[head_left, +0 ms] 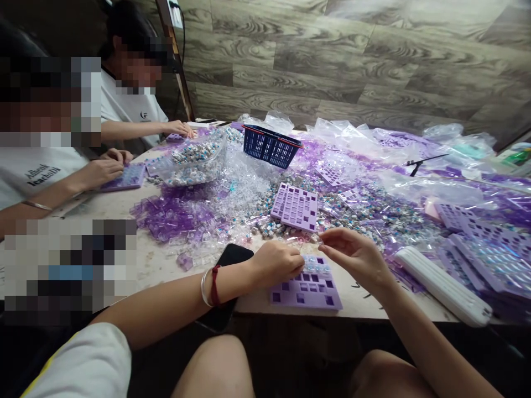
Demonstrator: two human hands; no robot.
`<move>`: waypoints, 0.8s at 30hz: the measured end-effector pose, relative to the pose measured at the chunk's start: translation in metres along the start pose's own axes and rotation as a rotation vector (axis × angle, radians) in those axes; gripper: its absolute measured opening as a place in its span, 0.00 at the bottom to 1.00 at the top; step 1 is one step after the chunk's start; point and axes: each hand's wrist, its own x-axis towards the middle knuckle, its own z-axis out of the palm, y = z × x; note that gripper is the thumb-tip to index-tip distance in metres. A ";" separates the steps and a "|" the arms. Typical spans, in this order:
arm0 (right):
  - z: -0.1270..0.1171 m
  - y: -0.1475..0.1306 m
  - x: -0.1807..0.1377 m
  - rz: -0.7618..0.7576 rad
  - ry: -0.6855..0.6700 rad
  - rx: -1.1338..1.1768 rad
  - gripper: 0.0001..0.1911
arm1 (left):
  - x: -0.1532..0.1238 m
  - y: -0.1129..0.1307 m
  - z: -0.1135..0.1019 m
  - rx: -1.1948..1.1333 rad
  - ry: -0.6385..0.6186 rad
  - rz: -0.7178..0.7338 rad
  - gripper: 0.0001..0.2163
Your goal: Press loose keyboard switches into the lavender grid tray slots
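My left hand (277,266) is closed, its fingertips down on the upper left of a purple plate with square holes (305,298); whatever it grips is hidden. Small clear pieces (317,265) fill part of the plate's upper rows, while its lower holes show dark. To the right, my right hand (359,255) pinches a small clear plastic piece (318,240) between thumb and fingers, just above the plate's far edge. Beyond both hands lie stacked purple plates with holes (299,208). A black phone (226,309) sits under my left forearm.
Piles of purple clear pieces (174,213) and small grey-and-blue parts (373,213) cover the table. A dark blue basket (271,148) stands at the back. On the right are a white ribbed bar (443,284) and filled purple plates (493,260). Two people work at left.
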 end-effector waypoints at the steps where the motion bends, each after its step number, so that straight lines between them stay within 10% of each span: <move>1: 0.000 0.001 0.000 -0.002 0.000 -0.004 0.14 | 0.000 0.000 0.000 0.000 -0.002 -0.002 0.12; 13: 0.003 0.003 -0.006 -0.265 -0.209 -0.534 0.03 | -0.006 0.002 -0.010 -0.155 0.014 -0.200 0.08; 24: 0.016 0.003 -0.006 -0.387 -0.271 -0.575 0.06 | -0.007 0.002 -0.010 -0.190 0.021 -0.182 0.11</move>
